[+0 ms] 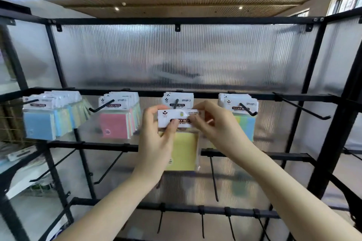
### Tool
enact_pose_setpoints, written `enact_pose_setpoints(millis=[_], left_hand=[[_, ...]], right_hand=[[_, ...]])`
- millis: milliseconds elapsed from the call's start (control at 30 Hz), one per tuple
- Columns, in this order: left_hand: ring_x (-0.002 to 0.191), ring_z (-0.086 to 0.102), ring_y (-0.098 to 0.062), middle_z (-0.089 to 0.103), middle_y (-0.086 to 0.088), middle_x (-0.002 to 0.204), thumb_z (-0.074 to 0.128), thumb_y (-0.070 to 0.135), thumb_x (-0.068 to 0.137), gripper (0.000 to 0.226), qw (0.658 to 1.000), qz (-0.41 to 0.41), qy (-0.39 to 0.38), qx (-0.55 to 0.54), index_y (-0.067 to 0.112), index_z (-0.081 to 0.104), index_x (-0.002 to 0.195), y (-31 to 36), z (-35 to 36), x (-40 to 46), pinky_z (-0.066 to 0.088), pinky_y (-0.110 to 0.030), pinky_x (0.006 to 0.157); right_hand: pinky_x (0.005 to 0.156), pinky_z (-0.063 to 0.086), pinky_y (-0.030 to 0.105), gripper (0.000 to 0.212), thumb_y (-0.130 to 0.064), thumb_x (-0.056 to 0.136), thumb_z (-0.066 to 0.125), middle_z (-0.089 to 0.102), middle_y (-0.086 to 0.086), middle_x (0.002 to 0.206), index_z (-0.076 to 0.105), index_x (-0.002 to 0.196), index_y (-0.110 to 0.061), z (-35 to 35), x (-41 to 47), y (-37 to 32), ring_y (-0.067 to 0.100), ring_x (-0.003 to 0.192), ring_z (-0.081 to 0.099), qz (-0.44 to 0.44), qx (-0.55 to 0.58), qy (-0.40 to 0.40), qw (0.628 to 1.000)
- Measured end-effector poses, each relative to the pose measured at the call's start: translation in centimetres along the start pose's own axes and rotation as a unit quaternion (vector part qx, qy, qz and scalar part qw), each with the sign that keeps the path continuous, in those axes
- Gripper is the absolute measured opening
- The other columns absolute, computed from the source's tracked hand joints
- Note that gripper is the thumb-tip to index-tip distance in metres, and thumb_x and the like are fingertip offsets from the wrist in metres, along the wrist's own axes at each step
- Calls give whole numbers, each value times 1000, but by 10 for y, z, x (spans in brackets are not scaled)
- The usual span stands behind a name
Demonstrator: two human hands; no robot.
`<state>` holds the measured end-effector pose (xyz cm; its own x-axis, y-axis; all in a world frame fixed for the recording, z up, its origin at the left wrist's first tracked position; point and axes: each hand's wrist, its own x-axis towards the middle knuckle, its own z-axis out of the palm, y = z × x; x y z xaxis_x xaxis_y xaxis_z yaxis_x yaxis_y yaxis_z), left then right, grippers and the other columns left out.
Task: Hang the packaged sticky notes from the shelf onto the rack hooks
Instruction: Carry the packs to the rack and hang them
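**Yellow pack held up at the centre hook**

The clear-wrapped pack of yellow sticky notes with a white header card sits mid-frame, just at 6 o'clock of the black metal hook. The left hand pinches the header's left end; the right hand pinches its right end. At 9 o'clock hang the pink-fronted packs; at 3 o'clock, the yellow-and-blue packs.

yellow sticky-note pack, upright, below hook
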<state>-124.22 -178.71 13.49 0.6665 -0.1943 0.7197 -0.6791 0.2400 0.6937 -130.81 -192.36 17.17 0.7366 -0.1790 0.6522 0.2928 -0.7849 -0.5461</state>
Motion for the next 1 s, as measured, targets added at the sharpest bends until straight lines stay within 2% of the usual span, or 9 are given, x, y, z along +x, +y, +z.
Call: enact_pose_setpoints(millis=[133,267,367,433,500,633,733,833,1000], left_hand=[[94,61,-5,63,1,104,59,15,90,24,1000,-23,2,6,29,47,107,-8,-12,15,44,-12,79],[74,58,6,66,12,81,61,17,90,4,999,-41,-10,14,16,56,90,-19,-7,29,42,-8,65],[72,59,9,67,21,77,61,17,91,11,999,-33,-19,-9,24,57,83,-23,-3,31,40,-5,63],[83,63,4,70,16,87,59,17,92,9,999,-32,-36,-26,26,60,90,-26,-3,30,43,-8,70],[91,64,-4,70,9,94,58,19,93,8,997,-39,-52,-38,26,61,94,-31,-5,29,46,-12,76],[85,62,-18,67,-2,86,57,25,92,10,994,-61,-63,-58,16,59,88,-40,-10,30,45,-29,77],[77,61,-11,67,2,80,56,31,88,11,993,-52,-70,-82,21,60,84,-40,-14,33,45,-18,69],[64,54,-10,60,-6,70,56,30,89,17,992,-25,-71,-101,16,58,80,-38,-16,34,42,-18,60],[54,48,8,53,24,55,54,10,94,28,993,-16,-71,-96,24,51,71,-35,-11,33,35,-4,53]], right_hand=[[59,44,15,10,-15,91,62,63,-12,61,61,81,-17,18,14,3,1,59,58,39,123,12,992],[56,40,27,10,-18,92,59,52,-9,57,59,83,-13,31,20,8,8,56,47,66,97,47,992],[53,32,24,18,-23,92,59,44,-1,58,54,83,-8,36,18,12,7,56,38,58,75,80,992],[51,30,23,23,-29,91,60,46,10,59,52,81,-10,38,15,12,7,56,36,51,59,89,993],[50,31,21,24,-32,90,62,52,10,62,53,79,-13,39,15,12,7,55,38,44,38,90,994],[51,34,27,24,-34,90,61,56,9,63,55,76,-15,42,16,14,18,56,44,39,27,72,996],[50,32,16,22,-33,91,61,51,-5,59,55,75,-19,43,17,12,2,55,41,16,44,77,996],[51,34,20,22,-34,91,58,52,0,63,53,75,-20,44,15,11,7,56,44,-6,51,97,994],[51,34,18,22,-26,91,62,55,2,64,53,72,-21,45,17,12,5,57,45,14,51,100,994]])
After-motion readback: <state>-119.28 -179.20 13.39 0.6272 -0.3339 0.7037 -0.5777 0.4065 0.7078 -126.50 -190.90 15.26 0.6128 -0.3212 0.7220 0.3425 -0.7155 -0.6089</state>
